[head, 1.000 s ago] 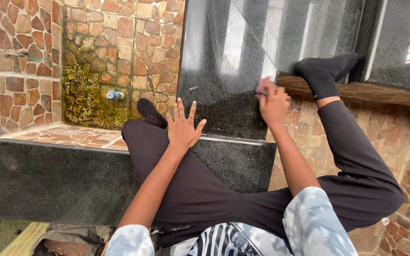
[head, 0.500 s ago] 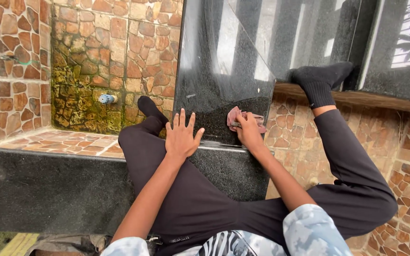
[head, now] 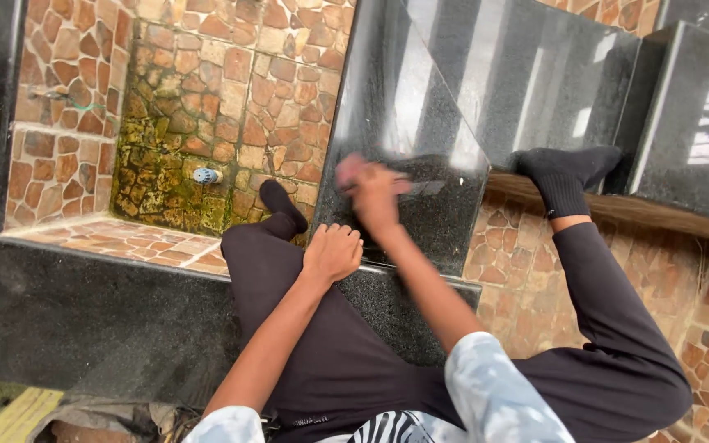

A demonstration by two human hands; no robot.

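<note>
A: Nearest? Grey patterned sleeves at the bottom edge, black trousers point(head: 346, 361) straddling a dark granite ledge point(head: 84, 320).

B: Left hand point(head: 331, 253)?

A: Curled into a loose fist, knuckles resting on the left knee, right at the foot of the slab point(head: 420, 123). Nothing in its grip.

B: Right hand point(head: 375, 195)?

A: Blurred, pressed against the polished black slab, low on its face. Fingers closed around a pinkish cloth point(head: 349, 170), just peeking out at the left of the hand. Hard to make out more through the blur.

B: Feet?

A: Left sock point(head: 282, 205) beside the slab's left edge, down by the mossy stones. Right sock point(head: 565, 174) propped on a wooden strip point(head: 658, 215) to the right of the slab.

B: Farther back?

A: Brown stone wall point(head: 231, 74), green with moss low down, a small metal tap point(head: 205, 175) set in it. Another dark glossy panel point(head: 703, 123) at far right.
</note>
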